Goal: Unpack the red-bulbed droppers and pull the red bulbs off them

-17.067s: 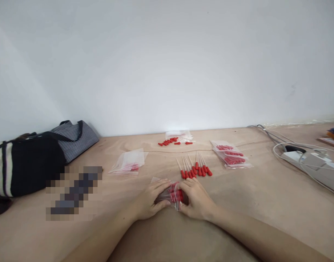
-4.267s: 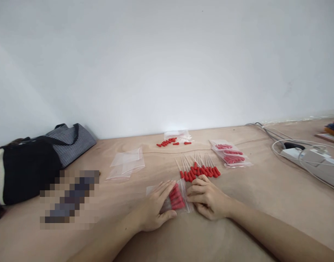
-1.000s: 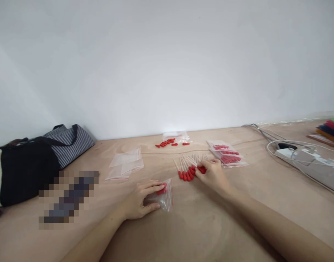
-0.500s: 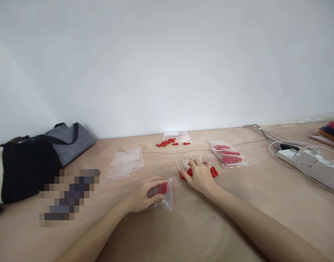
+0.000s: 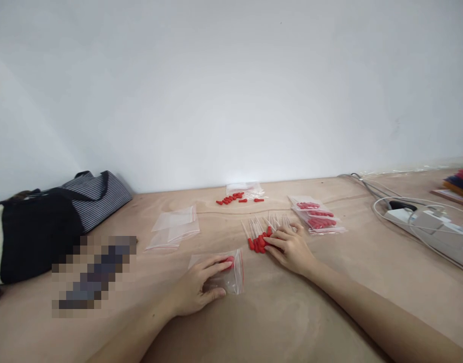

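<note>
My left hand (image 5: 199,285) lies over a clear zip bag (image 5: 235,275) with a red line along its opening. Its fingers stretch across the plastic with the thumb apart, and something red shows under the fingertips. Just right of it, several droppers (image 5: 258,243) with red rubber bulbs and pale, thin tubes lie side by side, tubes pointing toward the wall. At these bulbs my right hand (image 5: 291,247) is closed, thumb and index finger pinching a dropper; the palm hides part of the row.
Filled bags (image 5: 320,222) overlap at the right, and flat zip bags (image 5: 174,227) lie at the left. Loose red bulbs (image 5: 231,198) sit near a bag (image 5: 246,189) by the wall. A power strip (image 5: 423,222) with cables is far right; a black bag (image 5: 38,242) stands left.
My right hand has shifted right and a little toward me, uncovering the droppers at the row's left. My left hand has slid slightly left and down, its fingers flatter on the bag.
</note>
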A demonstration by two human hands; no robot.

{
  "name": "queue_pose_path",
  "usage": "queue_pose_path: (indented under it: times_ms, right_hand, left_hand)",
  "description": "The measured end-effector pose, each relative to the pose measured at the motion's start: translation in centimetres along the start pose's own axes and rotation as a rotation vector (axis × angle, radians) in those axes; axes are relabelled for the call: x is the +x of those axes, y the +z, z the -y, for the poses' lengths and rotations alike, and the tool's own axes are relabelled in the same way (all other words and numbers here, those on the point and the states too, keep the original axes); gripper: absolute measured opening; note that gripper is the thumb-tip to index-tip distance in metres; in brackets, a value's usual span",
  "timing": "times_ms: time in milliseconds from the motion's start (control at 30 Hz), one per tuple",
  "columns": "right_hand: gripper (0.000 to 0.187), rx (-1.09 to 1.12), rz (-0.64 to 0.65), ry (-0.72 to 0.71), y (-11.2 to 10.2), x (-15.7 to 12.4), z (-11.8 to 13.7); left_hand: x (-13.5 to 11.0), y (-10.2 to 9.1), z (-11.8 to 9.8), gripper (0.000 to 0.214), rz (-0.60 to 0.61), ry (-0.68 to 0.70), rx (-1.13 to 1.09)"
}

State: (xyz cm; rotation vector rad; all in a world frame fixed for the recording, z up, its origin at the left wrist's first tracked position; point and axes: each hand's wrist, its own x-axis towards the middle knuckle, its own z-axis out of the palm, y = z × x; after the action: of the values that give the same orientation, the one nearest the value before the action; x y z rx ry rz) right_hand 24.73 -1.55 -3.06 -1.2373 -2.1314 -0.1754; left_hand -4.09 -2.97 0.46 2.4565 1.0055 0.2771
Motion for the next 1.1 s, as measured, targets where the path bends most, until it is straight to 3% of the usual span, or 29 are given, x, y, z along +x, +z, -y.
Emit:
queue_pose_path:
  times_ms: [167,400,533,700,867,1100]
  right_hand:
    - [0.023,-0.067,0.010,0.106,0.2,0.7,0.4]
    - [0.030,-0.256,0.129,0.059,-0.5,0.8,-0.3]
    - [0.024,-0.239,0.145,0.073,-0.6,0.9,-0.5]
    - [0.016,-0.225,0.144,0.096,-0.7,1.1,-0.3]
    - [0.021,-0.161,0.160,0.070,-0.5,1.1,-0.2]
    - [0.020,-0.146,0.161,0.052,-0.4,1.0,-0.3]
  left_hand:
    - [0.0,0.0,0.0,0.052,0.010,-0.008,0.020]
    - [0.8,-0.9,-0.8,0.051,0.042,0.024,0.081]
    - [3.2,-0.8,-1.7,0.039,0.028,0.083,0.115]
    - [7.2,0.3,-3.3,0.043,-0.062,0.078,0.144]
    - [10.5,1.7,-4.0,0.041,-0.073,0.113,0.183]
    - [11.5,2.4,-3.6,0.030,-0.112,0.166,0.321]
